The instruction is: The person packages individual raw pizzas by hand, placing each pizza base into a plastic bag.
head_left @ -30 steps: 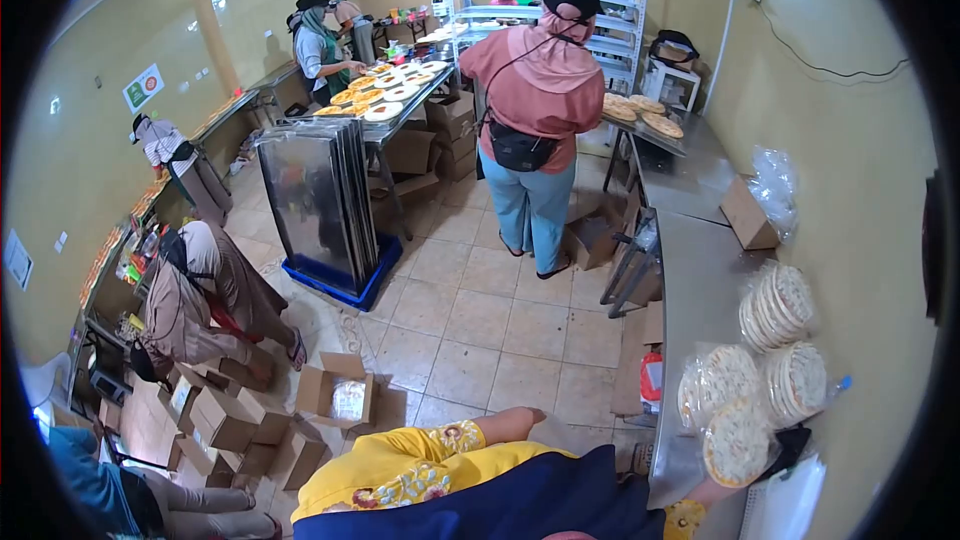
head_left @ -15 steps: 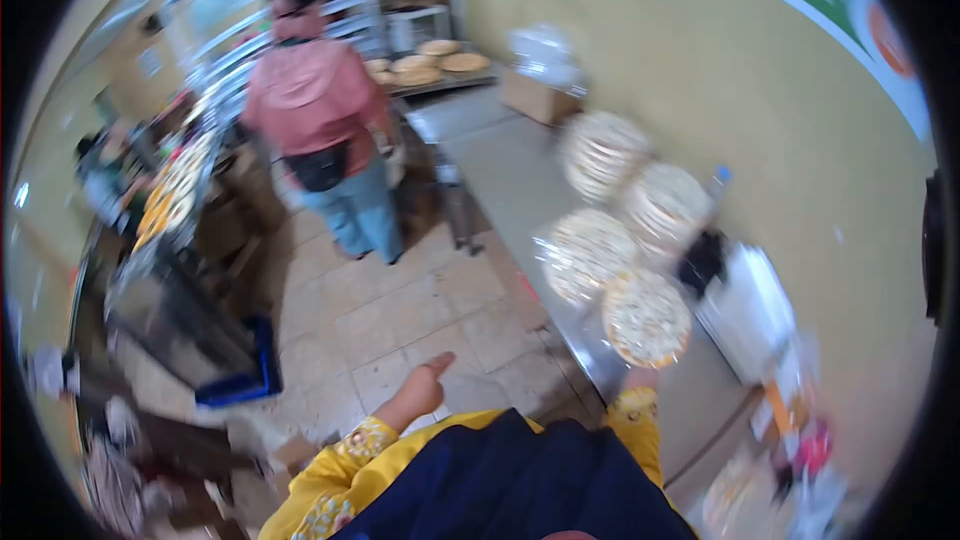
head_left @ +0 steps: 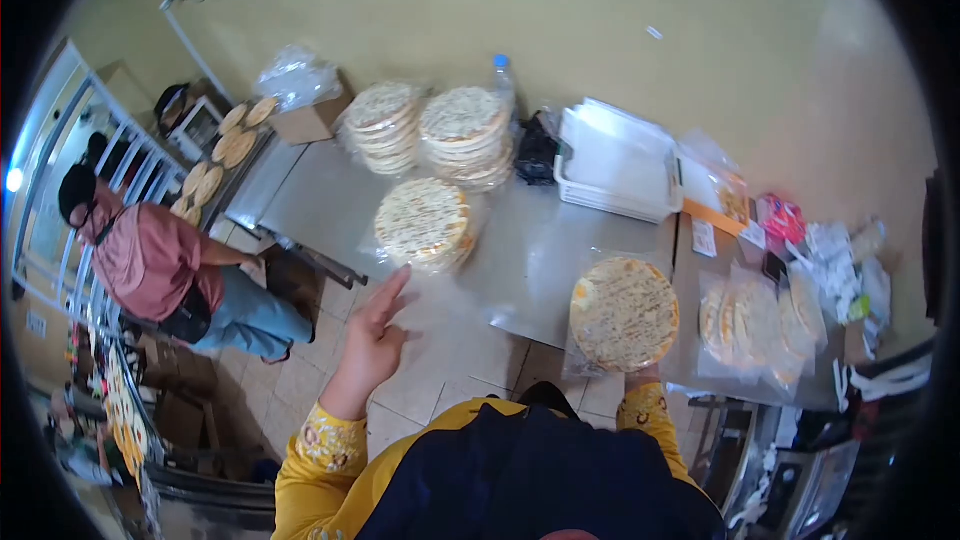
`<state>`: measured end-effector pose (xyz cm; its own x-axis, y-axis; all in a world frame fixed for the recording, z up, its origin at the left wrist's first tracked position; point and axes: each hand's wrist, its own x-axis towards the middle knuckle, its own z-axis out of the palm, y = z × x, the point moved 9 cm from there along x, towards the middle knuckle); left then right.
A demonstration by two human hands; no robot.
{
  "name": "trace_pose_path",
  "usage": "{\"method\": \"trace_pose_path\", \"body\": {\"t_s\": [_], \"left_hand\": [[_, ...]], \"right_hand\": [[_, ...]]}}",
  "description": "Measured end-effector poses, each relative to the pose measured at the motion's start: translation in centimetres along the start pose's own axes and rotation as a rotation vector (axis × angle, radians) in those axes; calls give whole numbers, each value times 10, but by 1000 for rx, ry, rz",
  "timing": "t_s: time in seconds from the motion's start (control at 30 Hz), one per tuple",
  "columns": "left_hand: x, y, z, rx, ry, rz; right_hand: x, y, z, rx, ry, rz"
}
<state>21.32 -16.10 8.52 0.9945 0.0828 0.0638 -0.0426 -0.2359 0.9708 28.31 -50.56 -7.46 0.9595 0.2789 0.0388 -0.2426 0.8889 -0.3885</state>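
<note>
My right hand (head_left: 643,374) grips the near edge of a pizza (head_left: 625,315) in a clear plastic bag, its fingers mostly hidden beneath. This pizza has a pale crumbly topping and is held over the front edge of the steel table. My left hand (head_left: 374,342) is empty, fingers stretched out toward a short stack of bagged pizzas (head_left: 422,222), fingertips just short of its near edge. Behind that stack stand two taller stacks of bagged pizzas, a left one (head_left: 382,128) and a right one (head_left: 466,130).
White plastic trays (head_left: 618,162) lie on the steel table (head_left: 530,250) beside a black bag (head_left: 538,150). More bagged food (head_left: 755,320) is at right. A cardboard box (head_left: 312,120) and a bottle (head_left: 502,80) stand near the wall. A person in pink (head_left: 160,260) walks at left.
My view has turned right toward the table. The bagged pizza in my right hand has moved right, away from the stacks. My left hand has come up near the short stack.
</note>
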Motion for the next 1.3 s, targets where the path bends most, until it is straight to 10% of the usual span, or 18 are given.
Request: {"method": "trace_pose_path", "body": {"t_s": [0.23,0.57,1.13,1.3], "left_hand": [[107,20,141,525,-81,585],[152,-68,286,1073,-658,425],[106,-80,244,958,-877,745],[92,-82,238,842,-654,798]], "right_hand": [[-57,-70,-14,-106,74,-144],[-73,-41,-33,-98,96,-4],[-15,26,-53,127,90,-10],[-2,31,-58,162,99,-53]]}}
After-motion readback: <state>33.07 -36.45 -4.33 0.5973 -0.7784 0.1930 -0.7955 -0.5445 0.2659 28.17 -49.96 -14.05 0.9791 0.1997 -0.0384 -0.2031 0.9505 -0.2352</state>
